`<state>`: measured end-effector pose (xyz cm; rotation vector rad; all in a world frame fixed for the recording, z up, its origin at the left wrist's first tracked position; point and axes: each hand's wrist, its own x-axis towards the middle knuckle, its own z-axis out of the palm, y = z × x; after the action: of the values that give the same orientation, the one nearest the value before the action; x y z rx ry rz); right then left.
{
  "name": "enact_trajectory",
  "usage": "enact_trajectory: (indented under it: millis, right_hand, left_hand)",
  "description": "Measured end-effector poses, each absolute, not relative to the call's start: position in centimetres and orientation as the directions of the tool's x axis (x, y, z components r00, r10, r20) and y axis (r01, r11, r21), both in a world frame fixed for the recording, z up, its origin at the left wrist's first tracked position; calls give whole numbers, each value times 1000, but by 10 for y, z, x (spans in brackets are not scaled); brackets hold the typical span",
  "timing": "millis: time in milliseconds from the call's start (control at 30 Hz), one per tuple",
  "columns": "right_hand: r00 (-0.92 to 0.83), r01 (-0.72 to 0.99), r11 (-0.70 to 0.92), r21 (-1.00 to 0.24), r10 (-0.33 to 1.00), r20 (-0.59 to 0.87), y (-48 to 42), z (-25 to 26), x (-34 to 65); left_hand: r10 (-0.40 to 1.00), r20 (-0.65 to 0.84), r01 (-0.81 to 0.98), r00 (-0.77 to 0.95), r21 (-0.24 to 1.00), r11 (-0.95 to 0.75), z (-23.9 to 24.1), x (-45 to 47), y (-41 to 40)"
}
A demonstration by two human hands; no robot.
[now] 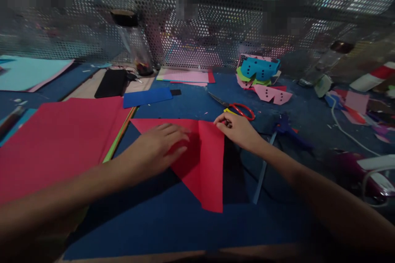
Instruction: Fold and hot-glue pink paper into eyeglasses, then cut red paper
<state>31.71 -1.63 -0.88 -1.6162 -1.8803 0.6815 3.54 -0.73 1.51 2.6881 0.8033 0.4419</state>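
A folded sheet of red paper (210,164) lies on the blue work surface (173,230) in front of me. Its left part is a triangle and a strip runs down its right side. My right hand (236,129) pinches the upper right corner of the paper between thumb and fingers. Over the left part hovers my left hand (162,148), slightly blurred, with fingers stretched out and apart. Just beyond the right hand lie scissors (242,111) with red handles. A purple-blue glue gun (288,131) rests to the right of that hand.
A stack of large red sheets (68,139) lies at left. Behind are a black phone (111,83), a blue strip (148,98), a glass bottle (135,49) and cut paper shapes with dots (261,70). Cords and paper scraps (354,107) lie at right. A perforated metal panel (197,20) stands at the back.
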Motion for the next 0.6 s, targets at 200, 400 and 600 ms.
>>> enact_trajectory:
  millis: [200, 400, 600]
  right_hand:
    - [-84, 751, 113, -650, 994, 76, -16, -10, 316]
    - [-80, 787, 111, -607, 994, 79, -17, -11, 313]
    - [-77, 820, 115, -561, 993, 92, -17, -14, 312]
  left_hand:
    - [527, 183, 498, 830, 182, -848, -12, 54, 3]
    - [513, 199, 507, 835, 84, -858, -13, 59, 5]
    - [501, 179, 502, 847, 45, -864, -10, 66, 8]
